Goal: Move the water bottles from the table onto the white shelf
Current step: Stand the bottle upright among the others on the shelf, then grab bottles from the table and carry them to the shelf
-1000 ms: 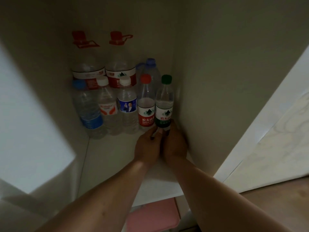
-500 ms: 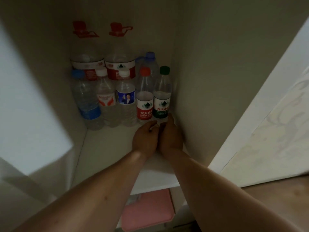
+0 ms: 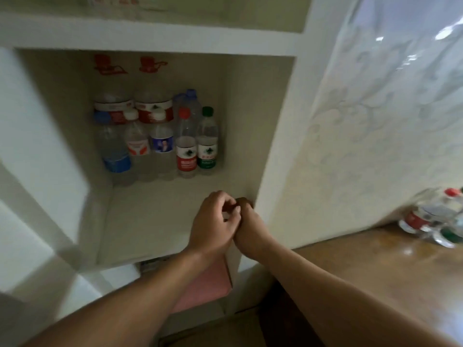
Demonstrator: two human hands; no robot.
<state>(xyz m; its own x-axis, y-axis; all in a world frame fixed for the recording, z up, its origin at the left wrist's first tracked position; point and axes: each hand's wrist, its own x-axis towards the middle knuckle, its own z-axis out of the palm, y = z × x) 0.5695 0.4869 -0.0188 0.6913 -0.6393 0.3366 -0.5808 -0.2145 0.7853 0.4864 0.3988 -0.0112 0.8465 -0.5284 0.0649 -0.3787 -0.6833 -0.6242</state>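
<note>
- bottles: clear glossy plastic, paper-like labels
- shelf: matt white, smooth
- table: glossy brown wood
- wall: sheeny patterned covering

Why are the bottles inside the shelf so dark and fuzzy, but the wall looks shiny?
Head view: the shelf cubby sits in shadow, so its bottles look dim and soft; the wall at right catches bright glare; the bottles on the table near the frame edge are smeared and bent by the wide lens.

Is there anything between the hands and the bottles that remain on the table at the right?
Nothing visible blocks the way. Both hands are empty at the front of the shelf. The remaining bottles lie on the wooden table, past the shelf's white side wall, with bare tabletop between.
</note>
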